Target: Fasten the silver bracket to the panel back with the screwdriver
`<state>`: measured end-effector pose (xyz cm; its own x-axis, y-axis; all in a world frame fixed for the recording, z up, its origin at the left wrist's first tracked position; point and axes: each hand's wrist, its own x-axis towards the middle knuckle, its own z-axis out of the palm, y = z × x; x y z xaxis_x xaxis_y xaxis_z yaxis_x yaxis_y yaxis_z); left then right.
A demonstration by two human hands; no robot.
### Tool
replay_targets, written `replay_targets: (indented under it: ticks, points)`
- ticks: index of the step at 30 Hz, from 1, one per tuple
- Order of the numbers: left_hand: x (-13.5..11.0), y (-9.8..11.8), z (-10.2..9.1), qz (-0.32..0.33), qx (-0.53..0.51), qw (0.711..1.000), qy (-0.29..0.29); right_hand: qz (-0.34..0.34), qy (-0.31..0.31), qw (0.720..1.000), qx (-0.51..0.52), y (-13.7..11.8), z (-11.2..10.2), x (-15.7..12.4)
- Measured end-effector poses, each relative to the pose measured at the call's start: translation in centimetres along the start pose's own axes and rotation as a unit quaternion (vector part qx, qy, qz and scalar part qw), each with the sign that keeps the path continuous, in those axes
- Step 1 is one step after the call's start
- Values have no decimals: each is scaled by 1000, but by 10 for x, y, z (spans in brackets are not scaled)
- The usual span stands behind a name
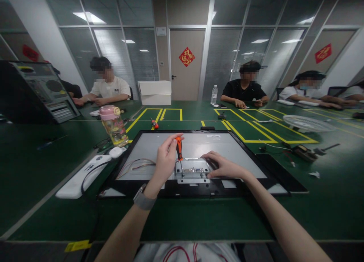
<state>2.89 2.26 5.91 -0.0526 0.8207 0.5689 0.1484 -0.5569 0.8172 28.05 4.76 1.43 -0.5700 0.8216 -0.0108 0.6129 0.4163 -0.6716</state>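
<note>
On the green bench [42, 167], left fingers [167, 151] pinch an upright orange screwdriver [179, 148] which, if tilted, could slip onto the empty right fingers [214, 158] flat on the metal plate [192, 171].

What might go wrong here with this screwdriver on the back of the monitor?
The screwdriver, upright in the left hand, may slip off the metal plate toward the right hand resting on it. The loose wires left of the plate could snag. The bottle near the monitor might tip.
</note>
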Motion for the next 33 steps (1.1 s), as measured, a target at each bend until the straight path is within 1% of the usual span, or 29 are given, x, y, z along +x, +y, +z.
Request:
replay_targets:
  ticks: [2, 5, 7, 9, 11, 15, 17, 20, 22, 25, 27, 30, 33]
  points:
    - [0, -1, 0, 14, 8, 1000, -5, 3, -2, 1000, 2, -2, 0, 0]
    - [0, -2, 0, 47, 34, 998, 14, 2, -2, 1000, 4, -3, -1, -1]
    - [1, -1, 0, 56, 30, 998, 15, 0, -1, 1000, 4, -3, -1, -1]
    - [1, 0, 0, 49, 11, 999, -3, -1, -1, 1000, 3, -3, -1, -1]
    - [1, 1, -1, 37, 7, 999, -9, 1, -1, 1000, 1, -3, -1, -1]
    - [0, 1, -1, 34, 43, 998, 27, 7, -3, 1000, -1, -5, -1, -1]
    - [0, 0, -1, 39, 34, 998, 29, 12, -3, 1000, -2, -7, -2, -1]
    - [0, -1, 0, 23, 16, 999, 18, 17, -6, 1000, -3, -8, -2, -2]
    - [0, -1, 0, 25, 35, 999, 21, 17, -7, 1000, -2, -8, -3, -2]
    - [0, -1, -1, 47, 62, 996, 31, 13, -6, 1000, 1, -8, -2, -2]
    - [-1, -1, -1, 47, 44, 998, 22, 11, -5, 1000, 2, -7, -2, -2]
    - [-2, 0, 0, 21, 9, 1000, -1, 10, -2, 1000, -1, -5, -1, -2]
    - [-2, -1, 1, 22, 24, 999, 4, 7, -2, 1000, -1, -5, -1, -1]
